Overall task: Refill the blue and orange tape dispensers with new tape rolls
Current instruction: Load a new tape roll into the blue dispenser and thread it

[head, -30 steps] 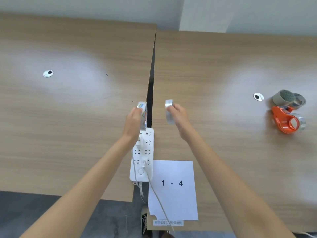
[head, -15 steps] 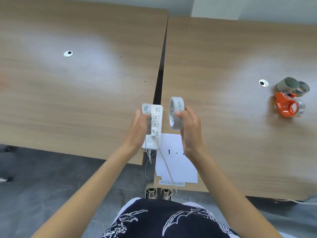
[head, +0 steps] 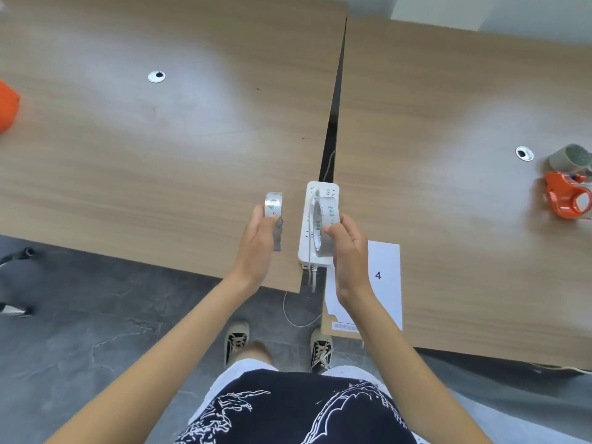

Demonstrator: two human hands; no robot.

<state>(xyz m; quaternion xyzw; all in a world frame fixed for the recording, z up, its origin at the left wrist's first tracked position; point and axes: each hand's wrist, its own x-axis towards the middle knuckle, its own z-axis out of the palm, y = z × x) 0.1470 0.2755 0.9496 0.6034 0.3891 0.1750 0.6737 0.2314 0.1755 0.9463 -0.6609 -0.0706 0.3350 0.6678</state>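
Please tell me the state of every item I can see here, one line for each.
left hand: grip closed on tape roll A, held on edge
right hand: grip closed on tape roll B, upright
orange dispenser: lying on the right table, untouched
power strip: flat, cable plugged in
numbered paper: flat

Two wood-grain desks stand side by side, the left tabletop [head: 144, 149] and the right tabletop [head: 448, 219] parted by a narrow dark gap [head: 333, 116]. Each carries a round metal cable grommet, one far left [head: 156, 76], one far right [head: 524, 153]. Soft light pools glare on both. Below lies a dark grey, marbled floor [head: 96, 331]; beyond, a pale wall [head: 480, 11].
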